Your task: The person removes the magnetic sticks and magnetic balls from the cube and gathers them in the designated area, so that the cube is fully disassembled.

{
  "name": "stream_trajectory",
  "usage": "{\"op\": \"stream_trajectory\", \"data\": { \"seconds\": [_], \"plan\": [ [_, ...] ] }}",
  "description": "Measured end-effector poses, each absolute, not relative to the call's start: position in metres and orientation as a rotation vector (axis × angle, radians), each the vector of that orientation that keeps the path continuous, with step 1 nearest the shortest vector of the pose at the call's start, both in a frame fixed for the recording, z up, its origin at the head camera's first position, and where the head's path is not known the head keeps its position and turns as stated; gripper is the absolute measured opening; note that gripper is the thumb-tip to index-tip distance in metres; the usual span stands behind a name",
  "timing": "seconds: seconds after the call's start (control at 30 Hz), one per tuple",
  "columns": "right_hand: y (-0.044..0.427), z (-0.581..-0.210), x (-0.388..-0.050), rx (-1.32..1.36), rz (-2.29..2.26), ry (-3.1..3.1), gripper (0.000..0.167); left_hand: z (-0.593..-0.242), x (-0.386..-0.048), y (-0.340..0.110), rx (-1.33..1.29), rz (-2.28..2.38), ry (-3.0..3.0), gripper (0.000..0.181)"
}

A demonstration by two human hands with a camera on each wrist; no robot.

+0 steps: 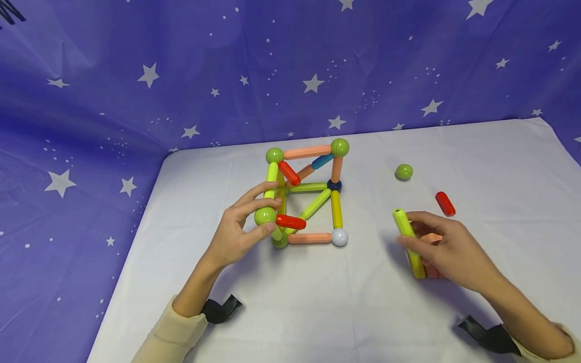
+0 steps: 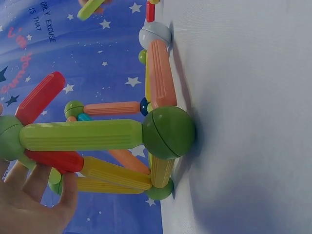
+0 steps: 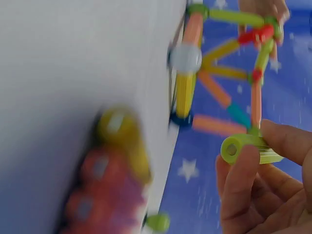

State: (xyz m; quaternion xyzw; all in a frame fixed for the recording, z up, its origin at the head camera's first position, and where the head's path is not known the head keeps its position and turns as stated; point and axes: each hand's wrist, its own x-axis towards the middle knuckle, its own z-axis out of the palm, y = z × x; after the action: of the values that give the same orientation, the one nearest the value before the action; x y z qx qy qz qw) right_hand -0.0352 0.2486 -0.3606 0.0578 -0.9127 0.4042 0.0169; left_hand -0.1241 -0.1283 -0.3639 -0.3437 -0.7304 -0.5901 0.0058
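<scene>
So your left hand is gripping the near left top corner of the frame, fingers over the lime stick and thumb up against the green corner ball. One red stick pokes out of that same ball with its other end free, you can see it pretty well from the left wrist. The frame is standing on the white-covered bench, left of middle, with a white ball at its near right bottom corner and a dark blue one behind that.

Your right hand is pinching a yellow-green stick between thumb and fingers, well apart from the frame. There's a bunch of salmon sticks around there too, mostly hidden by that hand and blurry from the right wrist. Further back you've got a loose green ball and a short red piece.
</scene>
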Motion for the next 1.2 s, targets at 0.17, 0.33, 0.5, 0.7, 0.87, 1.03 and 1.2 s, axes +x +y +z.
{"op": "stream_trajectory", "data": {
  "seconds": [0.17,0.33,0.5,0.7,0.87,1.03,1.2],
  "plan": [
    [0.292,-0.370,-0.023,0.026,1.127,-2.870,0.050,-0.364,-0.124,-0.128,-1.077,-1.841,-2.288,0.032],
    [0.324,-0.384,-0.012,-0.070,1.051,-2.902,0.053,-0.364,-0.123,-0.128,-1.076,-1.840,-2.286,0.033],
    [0.339,-0.393,-0.006,-0.175,1.026,-2.944,0.057,-0.363,-0.123,-0.128,-1.073,-1.845,-2.287,0.033],
    [0.346,-0.403,-0.005,-0.264,0.997,-3.035,0.062,-0.362,-0.123,-0.127,-1.076,-1.854,-2.292,0.033],
    [0.350,-0.407,-0.009,-0.248,1.012,-3.119,0.065,-0.362,-0.123,-0.127,-1.082,-1.851,-2.296,0.034],
    [0.352,-0.409,-0.016,-0.234,0.992,-3.179,0.064,-0.363,-0.123,-0.128,-1.088,-1.847,-2.284,0.033],
    [0.353,-0.408,-0.019,-0.245,0.950,-3.224,0.064,-0.364,-0.124,-0.129,-1.090,-1.847,-2.285,0.032]
  ]
}}
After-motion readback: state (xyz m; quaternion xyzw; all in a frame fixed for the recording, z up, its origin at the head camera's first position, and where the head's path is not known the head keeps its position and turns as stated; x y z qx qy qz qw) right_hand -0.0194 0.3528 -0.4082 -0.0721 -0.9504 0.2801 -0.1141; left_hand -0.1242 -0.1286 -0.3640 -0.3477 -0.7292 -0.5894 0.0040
